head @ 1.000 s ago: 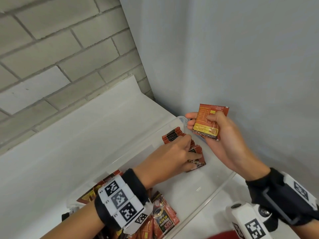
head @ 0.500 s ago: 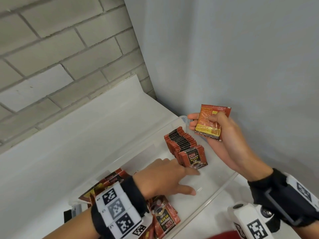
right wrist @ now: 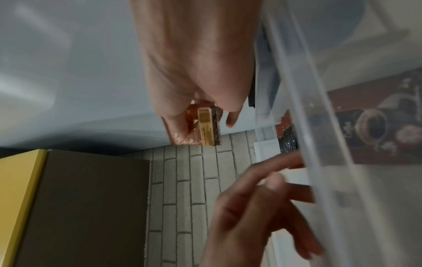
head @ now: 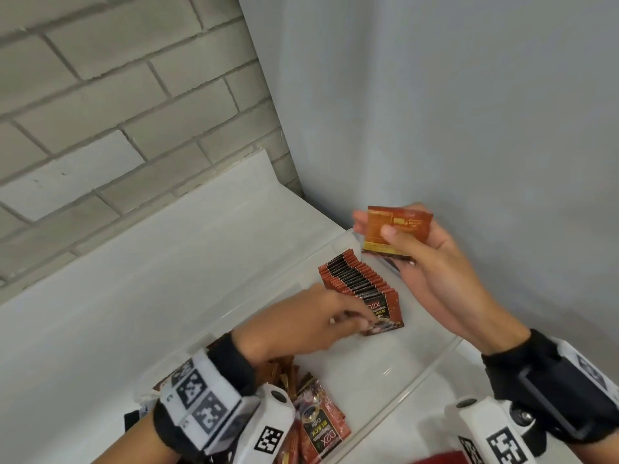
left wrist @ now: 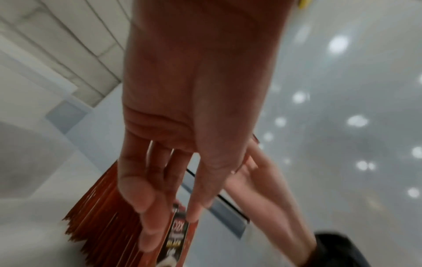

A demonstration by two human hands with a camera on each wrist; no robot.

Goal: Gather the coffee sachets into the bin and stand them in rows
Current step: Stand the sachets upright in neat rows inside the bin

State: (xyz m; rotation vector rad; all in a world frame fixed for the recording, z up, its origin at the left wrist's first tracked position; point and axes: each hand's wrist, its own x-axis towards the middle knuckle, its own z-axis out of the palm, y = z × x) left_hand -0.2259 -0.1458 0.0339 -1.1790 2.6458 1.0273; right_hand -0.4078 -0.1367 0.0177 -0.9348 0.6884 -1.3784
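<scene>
A clear plastic bin [head: 418, 386] sits on the white counter in the corner. In its far end a row of red coffee sachets [head: 355, 279] stands upright, seen again in the left wrist view as the row [left wrist: 102, 207]. My left hand [head: 360, 321] reaches into the bin, its fairly straight fingers [left wrist: 196, 207] touching the front sachet [head: 385, 313] of the row. Just above the bin's far right corner, my right hand [head: 385, 229] grips a small stack of sachets [head: 395, 229], thumb across the top one. Loose sachets [head: 321, 426] lie heaped at the bin's near end.
A brick wall [head: 117, 112] stands behind the counter [head: 150, 296] and a grey wall [head: 469, 112] closes the right side. The right wrist view shows a yellow and brown box [right wrist: 80, 198] and the bin's clear wall [right wrist: 308, 126]. A red object [head: 438, 458] pokes in at the bottom edge.
My left hand lifted off the row, dropped toward the bin floor, then came back to the front sachet. My right hand stayed put, its stack now tilted flatter.
</scene>
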